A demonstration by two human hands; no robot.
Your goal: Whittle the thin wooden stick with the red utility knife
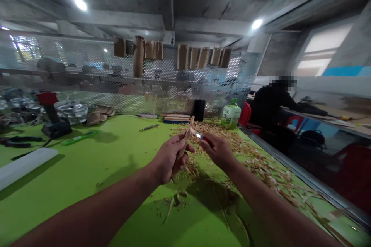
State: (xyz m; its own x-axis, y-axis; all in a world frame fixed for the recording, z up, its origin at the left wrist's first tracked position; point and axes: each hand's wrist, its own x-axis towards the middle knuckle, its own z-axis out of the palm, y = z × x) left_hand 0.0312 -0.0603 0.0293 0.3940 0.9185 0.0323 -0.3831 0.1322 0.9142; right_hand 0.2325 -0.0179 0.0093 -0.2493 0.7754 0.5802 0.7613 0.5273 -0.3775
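Bare forearms come closest to my feed, the left (95, 204) and the right (269, 193) reaching in over a green tabletop (121, 142). Reading left to right: pale long block (29, 166), black-handled pliers (21, 141), red-and-black cordless drill (50, 114) upright on its battery, green box cutter (79, 138). Foil-covered bundle (71, 112) behind; curved brown pieces (100, 115) beside it.

Mid-table I note a slim pen-like tool (148, 127), then wooden strips (176, 118) near the perforated screen. Left hand (168, 158): thumb and curled fingers clamp a slender wood piece (183, 148), raised off the table, tilted, tip up. Right hand (218, 148): fingers wrapped closed round a red-handled knife (199, 136), blade beside the wood's upper part; whether edge touches wood, I can't tell.

Farther right: wood shavings (232, 139) strewn wide, green bottle (231, 115) at their back edge, then a dark-clothed person (268, 100) seated at another table.

Progress, my judgement: plenty of whittling done, going by the litter, and the piece seems narrower toward its tip. Work looks unfinished, knife at the wood; how much remains to pare I can't say.
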